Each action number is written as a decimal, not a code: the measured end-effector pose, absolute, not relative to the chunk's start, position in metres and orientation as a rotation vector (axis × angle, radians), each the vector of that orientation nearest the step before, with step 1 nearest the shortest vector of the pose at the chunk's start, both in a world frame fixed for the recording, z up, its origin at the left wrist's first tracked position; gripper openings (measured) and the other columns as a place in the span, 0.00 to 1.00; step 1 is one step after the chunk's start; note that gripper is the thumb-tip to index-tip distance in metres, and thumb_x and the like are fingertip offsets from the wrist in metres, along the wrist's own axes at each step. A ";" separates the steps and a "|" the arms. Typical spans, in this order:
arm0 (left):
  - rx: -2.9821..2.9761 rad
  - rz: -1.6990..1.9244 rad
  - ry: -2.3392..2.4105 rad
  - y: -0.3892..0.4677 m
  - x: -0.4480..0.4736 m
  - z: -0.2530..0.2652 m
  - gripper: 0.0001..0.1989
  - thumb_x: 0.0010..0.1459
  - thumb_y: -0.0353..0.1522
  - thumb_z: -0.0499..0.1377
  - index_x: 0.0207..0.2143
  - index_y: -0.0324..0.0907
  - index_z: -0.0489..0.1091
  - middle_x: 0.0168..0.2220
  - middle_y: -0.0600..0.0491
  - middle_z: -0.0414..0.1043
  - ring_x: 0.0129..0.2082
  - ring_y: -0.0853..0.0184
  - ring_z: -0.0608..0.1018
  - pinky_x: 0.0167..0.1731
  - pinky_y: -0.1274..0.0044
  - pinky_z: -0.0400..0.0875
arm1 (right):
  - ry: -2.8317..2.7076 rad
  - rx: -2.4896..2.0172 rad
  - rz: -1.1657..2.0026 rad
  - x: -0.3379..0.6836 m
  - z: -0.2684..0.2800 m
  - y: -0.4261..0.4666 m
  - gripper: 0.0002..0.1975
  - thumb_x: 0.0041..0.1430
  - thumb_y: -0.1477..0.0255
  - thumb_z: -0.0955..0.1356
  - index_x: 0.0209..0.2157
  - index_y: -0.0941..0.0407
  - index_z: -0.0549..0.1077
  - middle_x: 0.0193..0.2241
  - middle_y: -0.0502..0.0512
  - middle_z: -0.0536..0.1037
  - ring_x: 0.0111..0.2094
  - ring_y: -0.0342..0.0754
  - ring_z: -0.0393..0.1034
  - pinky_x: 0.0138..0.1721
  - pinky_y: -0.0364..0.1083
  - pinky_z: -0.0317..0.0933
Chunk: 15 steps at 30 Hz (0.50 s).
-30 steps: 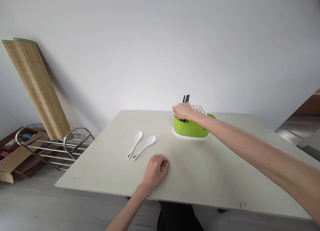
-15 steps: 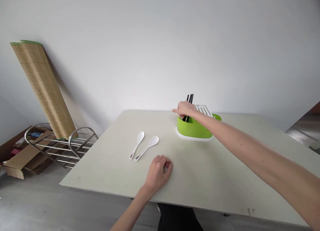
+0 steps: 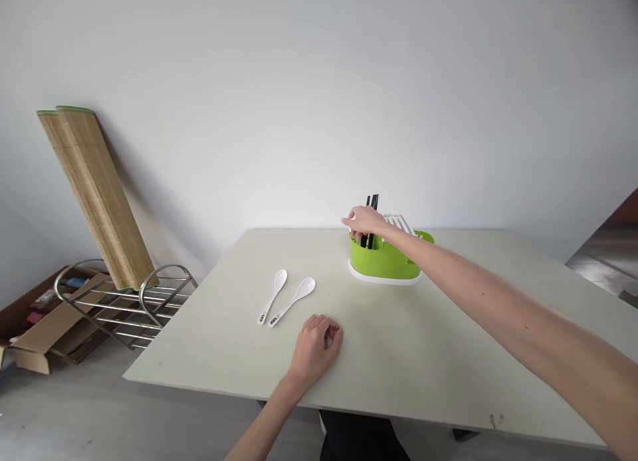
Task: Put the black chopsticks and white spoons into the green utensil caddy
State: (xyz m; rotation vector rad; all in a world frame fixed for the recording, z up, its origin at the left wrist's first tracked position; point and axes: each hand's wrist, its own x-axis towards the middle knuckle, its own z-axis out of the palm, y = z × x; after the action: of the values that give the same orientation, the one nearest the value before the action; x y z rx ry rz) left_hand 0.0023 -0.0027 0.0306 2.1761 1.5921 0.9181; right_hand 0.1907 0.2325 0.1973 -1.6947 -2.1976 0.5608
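Note:
My right hand (image 3: pixel 365 218) reaches over the left end of a green utensil holder (image 3: pixel 385 264) with a white base. Its fingers are pinched down at the compartment rim; something pale shows by them, too small to make out. Beside these fingers, several black chopsticks (image 3: pixel 373 202) stand upright in the holder. My left hand (image 3: pixel 318 345) rests curled on the table near the front edge, with nothing visible in it. Two white spoons lie to its upper left: one spoon (image 3: pixel 273 297) further left, the other spoon (image 3: pixel 292 303) closer to the hand.
A white slotted rack (image 3: pixel 399 223) tops the right part of the holder. The pale table (image 3: pixel 209 328) stands against a white wall. On the floor at left are a metal rack (image 3: pixel 144 301), a leaning bamboo mat (image 3: pixel 100 195) and an open cardboard box (image 3: pixel 44 331).
The view has tilted slightly, so everything sits a little lower. My right hand stays over the holder's left end, its fingers slightly raised from the compartment. My left hand and the spoons have stayed put.

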 end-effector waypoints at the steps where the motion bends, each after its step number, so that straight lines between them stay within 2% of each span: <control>1: 2.177 0.920 1.593 -0.003 0.002 0.031 0.09 0.67 0.33 0.55 0.32 0.45 0.68 0.30 0.53 0.73 0.34 0.62 0.73 0.38 0.70 0.67 | -2.194 -1.681 0.539 0.192 0.199 0.229 0.16 0.72 0.65 0.64 0.49 0.58 0.79 0.32 0.56 0.87 0.32 0.48 0.81 0.37 0.43 0.68; 4: 2.190 0.925 1.589 -0.003 0.001 0.030 0.09 0.67 0.33 0.55 0.31 0.45 0.68 0.31 0.53 0.74 0.34 0.62 0.73 0.38 0.70 0.68 | -2.189 -1.645 0.463 0.201 0.207 0.214 0.18 0.72 0.65 0.64 0.57 0.57 0.73 0.32 0.53 0.87 0.36 0.48 0.81 0.39 0.44 0.66; 10: 2.256 1.005 1.597 0.001 -0.004 0.032 0.09 0.70 0.35 0.53 0.36 0.45 0.70 0.34 0.51 0.73 0.37 0.61 0.75 0.41 0.69 0.70 | -2.272 -1.602 0.198 0.228 0.219 0.182 0.15 0.72 0.66 0.62 0.53 0.54 0.74 0.32 0.53 0.86 0.40 0.51 0.79 0.39 0.45 0.62; 15: 2.452 1.056 1.991 0.009 -0.039 0.039 0.10 0.69 0.34 0.53 0.47 0.43 0.70 0.46 0.44 0.73 0.47 0.53 0.73 0.50 0.61 0.69 | -2.465 -1.487 -0.162 0.251 0.215 0.144 0.14 0.72 0.68 0.61 0.52 0.53 0.75 0.37 0.57 0.85 0.37 0.53 0.77 0.34 0.46 0.56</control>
State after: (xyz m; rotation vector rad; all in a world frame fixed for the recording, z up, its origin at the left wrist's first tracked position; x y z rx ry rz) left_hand -0.0387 0.0091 0.0393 2.4523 1.9909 1.0556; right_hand 0.2507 0.1436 0.2152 -1.4870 -2.4646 -0.1618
